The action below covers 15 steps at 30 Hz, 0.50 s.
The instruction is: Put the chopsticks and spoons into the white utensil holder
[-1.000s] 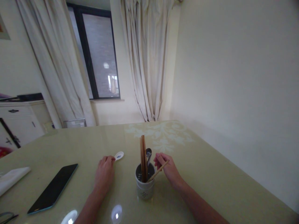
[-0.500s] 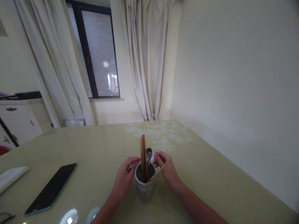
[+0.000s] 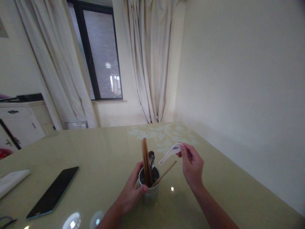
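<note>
Over the near table [image 3: 107,152], the left hand [image 3: 132,194] curls round the utensil pot [image 3: 152,192], likely steadying it; at right, the right hand [image 3: 194,166] pinches the soup spoon [image 3: 171,151] by its bowl, handle free.

Bare left hand [image 3: 130,194], bare right hand [image 3: 193,165], both on slim, uncovered forearms [image 3: 211,205]

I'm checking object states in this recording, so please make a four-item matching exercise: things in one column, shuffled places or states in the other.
Things:
1. white spoon with a blue motif
2. light grey patterned cylindrical cup
3. flat black rectangular tablet with a blue edge
4. thin light-brown wooden stick

Places or states:
A. slanting out over the cup's right rim
B. lying on the pale green table
C. held in the right hand
D. gripped by the left hand

Pairs: 1-C, 2-D, 3-B, 4-A
</note>
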Each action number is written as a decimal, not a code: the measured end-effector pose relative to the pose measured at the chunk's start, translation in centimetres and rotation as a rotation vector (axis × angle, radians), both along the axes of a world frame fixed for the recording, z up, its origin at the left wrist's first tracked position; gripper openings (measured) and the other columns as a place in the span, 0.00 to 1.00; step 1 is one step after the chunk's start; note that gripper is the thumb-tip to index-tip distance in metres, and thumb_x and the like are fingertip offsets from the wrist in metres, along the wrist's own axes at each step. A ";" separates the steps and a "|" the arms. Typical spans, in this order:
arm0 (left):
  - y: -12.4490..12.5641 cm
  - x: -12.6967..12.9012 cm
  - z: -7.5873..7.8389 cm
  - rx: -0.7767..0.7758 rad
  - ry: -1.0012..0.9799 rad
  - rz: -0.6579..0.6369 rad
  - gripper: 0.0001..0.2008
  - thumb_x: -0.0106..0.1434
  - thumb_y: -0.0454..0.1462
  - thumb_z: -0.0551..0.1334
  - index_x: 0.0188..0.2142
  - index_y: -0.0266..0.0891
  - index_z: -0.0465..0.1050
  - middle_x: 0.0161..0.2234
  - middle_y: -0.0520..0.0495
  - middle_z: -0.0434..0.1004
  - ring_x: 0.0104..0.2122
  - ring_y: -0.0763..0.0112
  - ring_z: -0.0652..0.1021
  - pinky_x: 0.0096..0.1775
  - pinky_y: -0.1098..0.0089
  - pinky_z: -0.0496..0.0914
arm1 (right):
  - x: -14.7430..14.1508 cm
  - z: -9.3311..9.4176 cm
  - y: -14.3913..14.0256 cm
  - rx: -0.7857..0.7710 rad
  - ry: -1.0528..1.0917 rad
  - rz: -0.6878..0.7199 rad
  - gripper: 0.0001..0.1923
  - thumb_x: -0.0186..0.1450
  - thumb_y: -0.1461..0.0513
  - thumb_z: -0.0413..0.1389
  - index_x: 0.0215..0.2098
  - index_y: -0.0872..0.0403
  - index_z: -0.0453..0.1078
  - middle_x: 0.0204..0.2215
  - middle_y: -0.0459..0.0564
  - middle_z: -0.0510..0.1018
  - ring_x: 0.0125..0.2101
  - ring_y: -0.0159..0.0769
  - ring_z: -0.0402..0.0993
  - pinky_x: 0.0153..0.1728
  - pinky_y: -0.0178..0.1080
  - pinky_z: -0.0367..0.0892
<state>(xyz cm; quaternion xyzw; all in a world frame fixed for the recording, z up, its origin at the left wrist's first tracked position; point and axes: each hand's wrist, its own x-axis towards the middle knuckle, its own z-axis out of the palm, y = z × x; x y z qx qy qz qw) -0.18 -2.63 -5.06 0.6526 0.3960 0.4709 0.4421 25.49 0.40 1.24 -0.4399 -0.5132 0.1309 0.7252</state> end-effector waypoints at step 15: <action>0.2 -0.2 1.9 0.044 0.146 -0.073 0.40 0.49 0.43 0.81 0.62 0.45 0.74 0.59 0.39 0.78 0.61 0.45 0.74 0.63 0.53 0.69 | -2.4 -2.2 -1.1 -0.031 -0.192 0.345 0.23 0.78 0.48 0.49 0.44 0.51 0.82 0.31 0.52 0.82 0.28 0.39 0.78 0.31 0.40 0.72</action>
